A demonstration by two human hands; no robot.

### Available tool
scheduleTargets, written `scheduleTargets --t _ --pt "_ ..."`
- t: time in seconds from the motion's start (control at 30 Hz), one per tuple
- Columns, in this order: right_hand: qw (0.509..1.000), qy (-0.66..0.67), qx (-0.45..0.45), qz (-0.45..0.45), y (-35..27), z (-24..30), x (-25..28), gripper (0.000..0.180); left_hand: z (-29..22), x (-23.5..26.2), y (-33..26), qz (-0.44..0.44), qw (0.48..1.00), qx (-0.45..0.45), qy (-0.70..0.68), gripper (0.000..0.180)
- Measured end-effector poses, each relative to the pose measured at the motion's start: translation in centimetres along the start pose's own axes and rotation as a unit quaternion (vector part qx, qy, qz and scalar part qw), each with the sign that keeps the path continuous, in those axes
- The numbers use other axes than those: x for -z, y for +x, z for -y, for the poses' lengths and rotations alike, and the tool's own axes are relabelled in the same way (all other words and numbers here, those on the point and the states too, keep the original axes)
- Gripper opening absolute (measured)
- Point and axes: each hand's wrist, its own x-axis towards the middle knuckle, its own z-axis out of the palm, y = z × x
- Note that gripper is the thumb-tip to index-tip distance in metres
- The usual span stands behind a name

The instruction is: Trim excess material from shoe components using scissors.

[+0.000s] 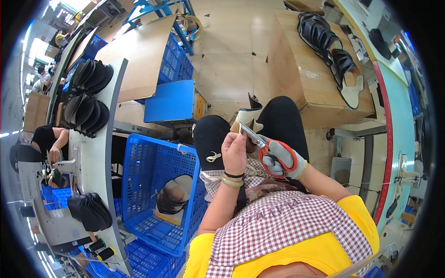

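My bare left hand [234, 152] pinches the lower edge of a cream-and-black shoe upper [247, 116] above my lap. My right hand [288, 158], in a grey-white glove, is closed through the red handles of a pair of scissors [253, 135]. The metal blades point up and to the left, their tips at the piece just above my left fingertips. Whether the blades are cutting into it I cannot make out. Part of the upper's far side is hidden against my dark trousers.
A blue plastic crate [128, 185] with a few pieces inside stands left of my legs. Farther left, a worktable [116, 99] bears stacks of black pieces [88, 116], and a co-worker's hand [54, 154] is at a sewing machine. At right, several uppers [320, 37] line a cardboard box [289, 60].
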Motion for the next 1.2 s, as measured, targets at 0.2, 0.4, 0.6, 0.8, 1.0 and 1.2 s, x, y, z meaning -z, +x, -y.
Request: scheduleTargets --t 0.2,0.4,0.6,0.8,1.0,1.2 --pt "0.999 -0.042 -0.005 0.011 -0.8 0.4 1.3 0.065 -0.1 -0.4 0.0 -0.01 1.0 0.02 0.01 0.005" --pt "0.998 -0.055 -0.009 0.016 -0.7 0.6 1.8 0.067 0.1 0.1 -0.2 0.019 0.999 0.034 0.002 0.005" --pt "0.999 0.037 0.027 -0.002 -1.7 -1.0 1.2 0.068 2.2 -0.1 -1.1 0.018 0.999 0.043 -0.001 0.006" --pt "0.992 0.076 0.094 -0.037 -5.1 -2.3 0.9 0.061 4.2 -2.3 -2.1 0.046 0.992 0.11 -0.03 0.004" --pt "0.993 0.09 0.036 -0.069 -7.2 -2.3 2.2 0.056 4.8 -1.5 -2.2 0.074 0.987 0.14 -0.039 0.002" --pt "0.994 0.088 0.027 -0.06 -7.0 -2.1 3.1 0.049 4.0 -1.9 -2.3 0.06 0.989 0.129 -0.044 0.004"
